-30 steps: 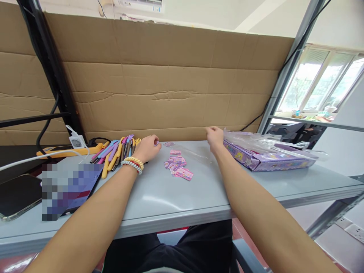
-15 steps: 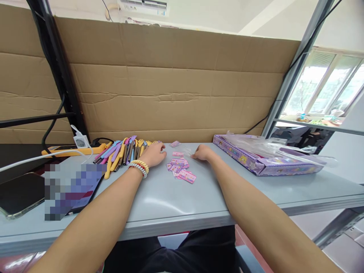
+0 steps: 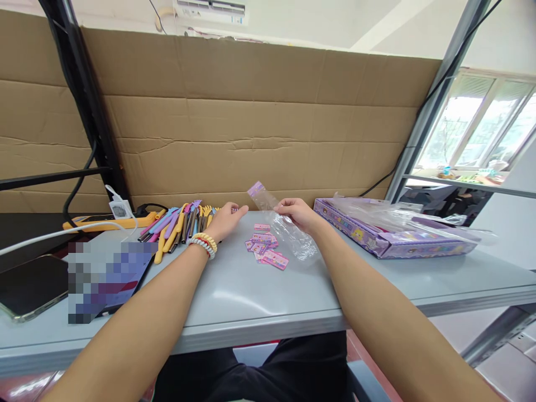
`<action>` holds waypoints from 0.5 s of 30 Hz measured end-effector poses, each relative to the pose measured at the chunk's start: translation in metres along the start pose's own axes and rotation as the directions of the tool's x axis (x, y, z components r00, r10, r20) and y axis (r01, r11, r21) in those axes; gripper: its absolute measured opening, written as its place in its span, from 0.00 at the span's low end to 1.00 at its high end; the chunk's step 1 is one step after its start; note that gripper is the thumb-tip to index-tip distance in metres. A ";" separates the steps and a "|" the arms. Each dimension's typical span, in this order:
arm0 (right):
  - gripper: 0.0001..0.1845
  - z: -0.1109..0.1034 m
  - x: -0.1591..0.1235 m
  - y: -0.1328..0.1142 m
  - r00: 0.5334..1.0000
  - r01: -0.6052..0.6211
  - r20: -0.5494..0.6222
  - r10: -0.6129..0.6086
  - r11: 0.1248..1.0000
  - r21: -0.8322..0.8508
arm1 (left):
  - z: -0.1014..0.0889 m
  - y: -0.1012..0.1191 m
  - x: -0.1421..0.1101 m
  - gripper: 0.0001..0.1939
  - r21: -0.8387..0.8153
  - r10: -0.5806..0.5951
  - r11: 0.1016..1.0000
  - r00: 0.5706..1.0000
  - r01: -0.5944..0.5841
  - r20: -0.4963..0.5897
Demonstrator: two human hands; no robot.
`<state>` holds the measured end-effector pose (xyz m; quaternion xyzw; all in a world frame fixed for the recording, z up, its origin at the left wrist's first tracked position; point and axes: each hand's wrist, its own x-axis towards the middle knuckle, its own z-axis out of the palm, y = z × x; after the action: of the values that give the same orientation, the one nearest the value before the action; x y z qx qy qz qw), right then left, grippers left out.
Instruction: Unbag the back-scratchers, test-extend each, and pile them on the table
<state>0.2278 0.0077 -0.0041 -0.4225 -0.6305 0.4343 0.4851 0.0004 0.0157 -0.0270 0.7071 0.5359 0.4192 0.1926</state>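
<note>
My right hand [image 3: 298,212] pinches a clear plastic sleeve [image 3: 288,231] with a pink header, lifted off the grey table [image 3: 251,296]. My left hand [image 3: 226,218], with bead bracelets at the wrist, hovers just left of the sleeve beside a row of coloured pens [image 3: 180,223]; its fingers are loosely curled, and I cannot make out anything in them. A small heap of pink cards [image 3: 266,248] lies between my hands.
A purple box [image 3: 389,237] under crumpled plastic lies at the right. At the left are a dark tablet [image 3: 29,285], a yellow power strip [image 3: 109,222] with a white charger, and cables. A cardboard wall [image 3: 251,128] backs the table.
My right hand came away from the purple box, dropped to the table by the cards, then lifted the clear sleeve. My left hand shifted slightly right beside the pens.
</note>
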 end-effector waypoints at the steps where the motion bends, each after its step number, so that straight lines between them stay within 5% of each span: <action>1: 0.15 0.004 -0.002 -0.004 0.999 0.008 0.034 -0.010 0.997 0.078 | -0.001 0.000 0.001 0.29 -0.068 -0.028 0.997 1.000 0.028 0.015; 4: 0.16 0.013 -0.008 -0.011 0.986 -0.008 0.163 -0.025 0.980 0.198 | -0.002 0.002 0.003 0.35 -0.203 -0.107 0.971 0.988 0.128 0.111; 9: 0.15 0.028 -0.015 -0.013 0.910 -0.083 0.415 0.011 0.984 0.156 | -0.001 0.009 -0.003 0.33 -0.308 -0.183 0.915 0.948 0.261 0.260; 12: 0.16 0.034 -0.019 -0.017 0.873 -0.082 0.487 -0.031 0.974 0.209 | -0.002 0.014 -0.004 0.24 -0.297 -0.158 0.936 0.980 0.188 0.124; 15: 0.17 0.039 -0.023 -0.022 0.885 -0.060 0.456 -0.091 0.950 0.305 | -0.006 0.018 -0.004 0.20 -0.334 -0.166 0.933 0.984 0.134 -0.071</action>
<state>0.1912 -0.0259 0.0055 -0.2194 -0.6554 0.6124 0.3838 0.0065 0.0048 -0.0119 0.6008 0.5199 0.5206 0.3125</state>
